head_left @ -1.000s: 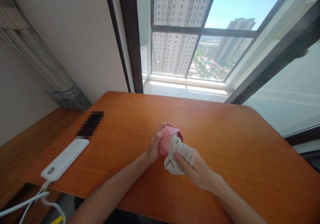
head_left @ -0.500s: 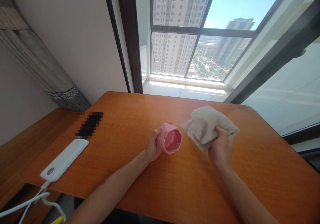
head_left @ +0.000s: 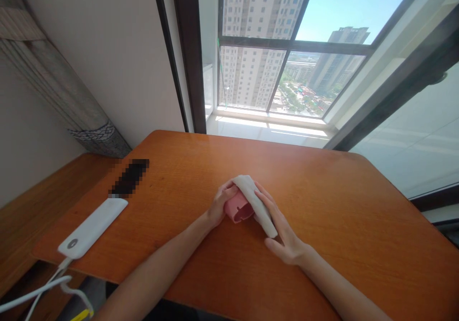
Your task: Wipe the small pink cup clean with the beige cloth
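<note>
A pink cup-like holder [head_left: 234, 207] with a notched rim lies tilted above the table, its opening facing toward me. Around its left side are the fingers of my left hand [head_left: 218, 205], closed on it. A folded pale cloth [head_left: 255, 199] drapes over the holder's top and right side. My right hand [head_left: 283, 230] presses the cloth against the holder, fingers laid along the cloth's outer face and thumb at its lower edge. The far side of the holder is hidden under the cloth.
The wooden table [head_left: 186, 168] spans the view. On its left lie a white power bank [head_left: 93, 228] with a white cable [head_left: 36, 292] and a blurred-out dark object [head_left: 129, 177]. A window [head_left: 287, 72] stands beyond the far edge, a curtain [head_left: 64, 77] at left.
My right hand has brought the cloth leftward and down onto the pink holder. The holder has turned, its opening now facing lower. My left hand keeps its hold.
</note>
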